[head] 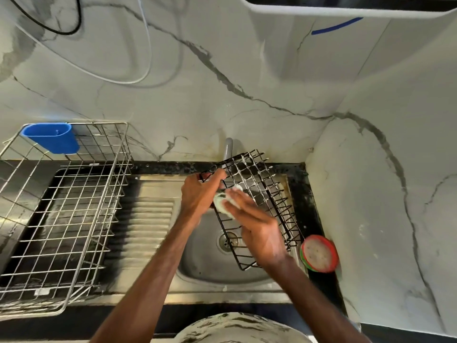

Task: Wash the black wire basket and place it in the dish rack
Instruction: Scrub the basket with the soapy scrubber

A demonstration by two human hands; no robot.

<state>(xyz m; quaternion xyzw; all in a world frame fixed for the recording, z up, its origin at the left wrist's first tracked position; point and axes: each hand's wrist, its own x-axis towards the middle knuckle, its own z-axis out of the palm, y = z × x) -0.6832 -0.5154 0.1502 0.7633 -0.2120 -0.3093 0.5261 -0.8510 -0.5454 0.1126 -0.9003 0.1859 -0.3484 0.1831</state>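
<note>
One black wire basket (262,184), tilted over the sink (210,268) bowl on the right side. Far end up by the tap (228,148), near end down close to the drain (228,240). Foam all over the far wires.

Left grip (200,191) curled tight round the basket's far-left corner rim. Right grip (259,233) laid on the basket from the near side, fingers stretched onto one foamy sponge (220,205), pressing it against the wires just beside the left grip. Pretty blurry there tbh, so can't tell whether pinching the sponge or just pushing it flat.

Counting the rest:
- One steel dish rack (61,206) over on the left, well apart from the basket.
- One blue plastic cup (52,139) hooked on the rack's far-left corner.
- Little pale tag on the rack's near edge, too small to read.
- One round tub (319,253), red rim over green, on the black bench (305,191) just right of the sink, near the basket's near-right corner.
- Two cables on the marble wall: one black cable (61,30), one white cable (146,58).
- One blue strip (336,26) on the white appliance (296,45) up at far right.
</note>
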